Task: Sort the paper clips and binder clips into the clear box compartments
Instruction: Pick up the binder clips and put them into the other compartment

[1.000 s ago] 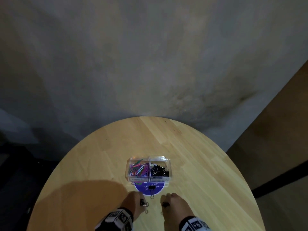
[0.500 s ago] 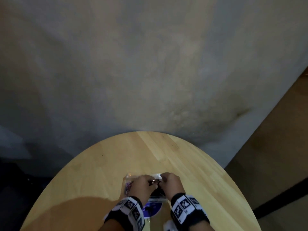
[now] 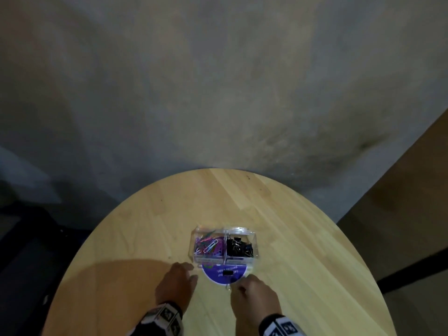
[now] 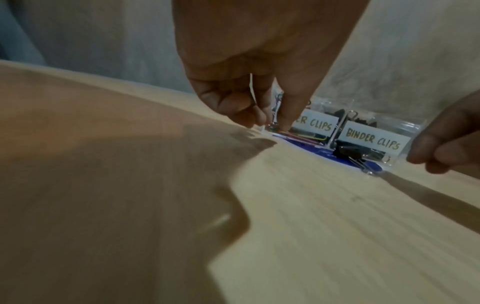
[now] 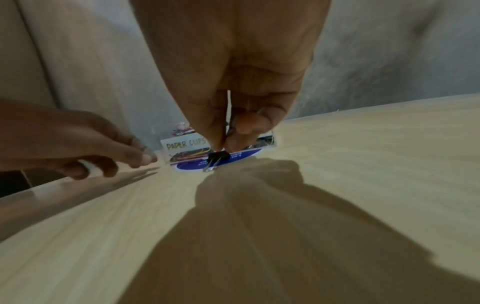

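The clear box (image 3: pixel 210 259) sits mid-table with coloured paper clips (image 3: pixel 208 246) in its left compartment and black binder clips (image 3: pixel 240 248) in its right one. In front of it lies a round purple disc (image 3: pixel 213 275) with one black binder clip (image 3: pixel 228 273) on it. My right hand (image 3: pixel 238 283) hovers just behind that clip (image 5: pixel 218 157), thumb and forefinger tips together with nothing seen between them. My left hand (image 3: pixel 192 271) reaches to the box's left front corner (image 4: pixel 270 123), fingers loosely bent and holding nothing.
The round wooden table (image 3: pixel 291 226) has bare wood all round the box. Labels on the box front read PAPER CLIPS (image 5: pixel 185 144) and BINDER CLIPS (image 4: pixel 371 139). Beyond the table's far edge is a grey floor.
A second ago each hand held a binder clip near the disc. Half a second ago both hands were over the box. Now they are back at the disc without those clips.
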Tool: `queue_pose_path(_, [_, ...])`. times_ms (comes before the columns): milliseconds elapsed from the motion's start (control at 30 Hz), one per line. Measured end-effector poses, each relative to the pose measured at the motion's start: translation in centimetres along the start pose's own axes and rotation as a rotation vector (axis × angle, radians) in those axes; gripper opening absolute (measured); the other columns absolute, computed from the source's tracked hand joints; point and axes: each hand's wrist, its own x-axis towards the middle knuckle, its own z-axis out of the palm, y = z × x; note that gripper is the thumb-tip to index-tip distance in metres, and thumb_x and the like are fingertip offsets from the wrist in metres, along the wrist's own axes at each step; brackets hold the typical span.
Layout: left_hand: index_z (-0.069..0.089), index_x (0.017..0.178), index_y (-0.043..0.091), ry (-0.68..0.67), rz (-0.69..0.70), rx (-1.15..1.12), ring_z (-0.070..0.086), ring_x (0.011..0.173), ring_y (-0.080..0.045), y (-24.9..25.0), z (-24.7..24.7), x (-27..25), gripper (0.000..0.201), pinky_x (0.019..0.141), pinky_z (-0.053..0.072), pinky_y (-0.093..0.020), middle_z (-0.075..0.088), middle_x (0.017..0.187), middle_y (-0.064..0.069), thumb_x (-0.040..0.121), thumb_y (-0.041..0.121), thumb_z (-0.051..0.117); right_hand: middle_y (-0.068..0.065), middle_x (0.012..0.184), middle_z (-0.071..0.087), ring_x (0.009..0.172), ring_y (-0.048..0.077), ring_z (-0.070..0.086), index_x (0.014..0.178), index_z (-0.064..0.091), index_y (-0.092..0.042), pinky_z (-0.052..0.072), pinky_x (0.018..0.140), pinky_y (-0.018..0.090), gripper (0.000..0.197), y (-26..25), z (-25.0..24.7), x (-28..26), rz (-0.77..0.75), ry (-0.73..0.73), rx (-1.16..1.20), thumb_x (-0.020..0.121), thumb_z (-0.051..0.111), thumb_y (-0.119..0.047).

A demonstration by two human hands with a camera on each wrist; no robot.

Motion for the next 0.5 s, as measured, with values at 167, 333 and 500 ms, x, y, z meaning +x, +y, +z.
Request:
queue_pose_path(167, [0.057,0.119,0.022,0.046,-0.060,-0.089,0.056,0.116,-0.023,0.6,1.7,0.8,0.034,0.095,0.046,-0.032,0.058,0.122,-0.004,0.087,0.031,0.063,0.005,0.111,0.061,0.104,0.023,0.061,0.096,0.057,-0.017,0.048,0.081,0.031,0.029,0.6,2.4,-0.7,-0.036,0.014,-0.085,0.095,0.034,-0.036])
queue_pose_path(333, [0.063,0.110,0.026,0.103,-0.023,0.033,0.058,0.113,-0.018,2.1,1.8,0.2,0.022,0.092,0.049,-0.030,0.061,0.120,0.002,0.092,0.035,0.055,0.003,0.100,0.065,0.092,0.014,0.064,0.089,0.050,-0.018,0.047,0.075,0.027,0.028,1.9,2.6,-2.3,0.052,0.126,-0.100,0.091,0.034,-0.041])
queue_pose_path(500, [0.045,0.133,0.028,0.075,0.240,0.352,0.054,0.119,-0.019,2.7,2.1,-0.5,0.038,0.097,0.045,-0.031,0.057,0.129,0.002,0.097,0.035,0.042,0.004,0.097,0.065,0.090,0.014,0.064,0.088,0.050,-0.017,0.048,0.075,0.027,0.029,2.4,1.7,-3.0,0.098,0.156,-0.122,0.090,0.035,-0.041])
